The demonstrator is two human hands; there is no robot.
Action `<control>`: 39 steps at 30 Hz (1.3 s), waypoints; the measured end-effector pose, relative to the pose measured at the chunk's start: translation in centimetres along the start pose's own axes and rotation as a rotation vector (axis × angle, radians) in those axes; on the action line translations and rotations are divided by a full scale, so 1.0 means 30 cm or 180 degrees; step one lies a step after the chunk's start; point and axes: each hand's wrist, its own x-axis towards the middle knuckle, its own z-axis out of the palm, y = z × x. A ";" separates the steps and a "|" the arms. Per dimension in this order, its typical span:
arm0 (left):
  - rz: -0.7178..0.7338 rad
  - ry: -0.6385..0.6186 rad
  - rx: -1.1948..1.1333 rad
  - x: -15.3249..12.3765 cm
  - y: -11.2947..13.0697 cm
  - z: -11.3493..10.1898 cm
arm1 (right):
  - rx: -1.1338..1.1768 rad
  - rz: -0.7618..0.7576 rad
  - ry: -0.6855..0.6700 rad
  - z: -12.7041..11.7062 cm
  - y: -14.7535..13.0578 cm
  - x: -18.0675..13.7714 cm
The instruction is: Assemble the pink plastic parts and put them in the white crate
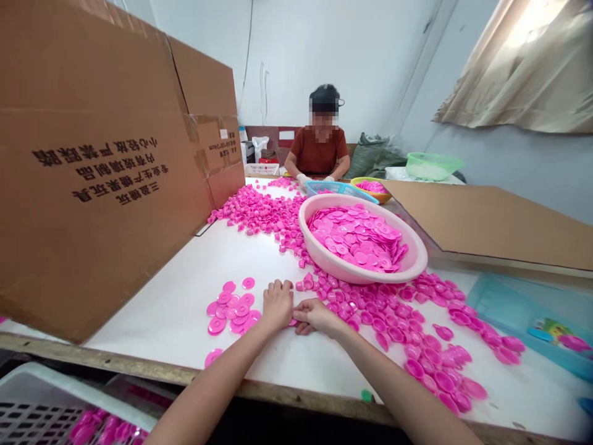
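Pale walls rose around a white table (pixel 185 290), and from my head view a brown curtain (pixel 519 68) hung at the upper right. On my left stood a large cardboard box (pixel 115 142), its black Chinese print upside down to me. I could read 三盈糖玩, then 专业生产糖果玩具, 内有玻璃制品 and 小心轻放 严禁踩踏. Its farther panel bore smaller print ending in "cm", the rest too small to make out.

My left hand (pixel 278 304) was palm down near the table, fingers bent; I could not tell whether it gripped anything. My right hand (pixel 317 316), just beside it, had thumb and fingers pinched on a pink piece (pixel 293 322), of which only a sliver showed between the two hands. Loose pink discs (pixel 236 309) lay left of my left hand, some overlapping. Beyond my hands, a pale pink basin (pixel 333 262) held a heap of more discs (pixel 356 238), and small pink cups (pixel 398 321) spread around it, reaching toward the box and down to my right.

Across the table sat a co-worker (pixel 319 151) in a rust-coloured top and white gloves, hands by a blue basket (pixel 343 187). Flat cardboard (pixel 491 222) lay at the right, above a translucent blue tray (pixel 500 296).
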 end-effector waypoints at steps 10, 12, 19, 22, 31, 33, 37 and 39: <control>-0.0084 -0.0205 -0.0096 0.007 0.043 -0.036 | -0.0466 -0.0560 0.0563 0.042 0.049 0.003; -0.0085 -0.0319 -0.0110 -0.028 0.024 -0.073 | -0.0859 -0.0667 0.0276 0.044 0.025 -0.014; -0.1268 -0.0040 0.0321 -0.362 -0.366 -0.372 | -0.2854 -0.2030 0.1225 0.007 -0.094 0.005; -0.2086 -0.0018 0.1513 -0.507 -0.516 -0.467 | -0.3571 -0.1877 0.1488 -0.002 -0.075 0.061; -0.0696 0.0224 0.0520 -0.280 -0.280 -0.261 | -0.2711 -0.2396 0.1820 0.073 0.022 0.028; -0.0742 0.0121 0.0583 -0.211 -0.235 -0.199 | -0.2406 -0.2530 0.1706 0.075 0.034 -0.017; -0.0746 0.0076 0.0572 -0.147 -0.219 -0.117 | -0.1845 -0.2506 0.1367 0.055 0.065 -0.059; -0.0576 0.0291 0.0542 -0.147 -0.223 -0.102 | -0.1571 -0.2344 0.1316 0.047 0.075 -0.053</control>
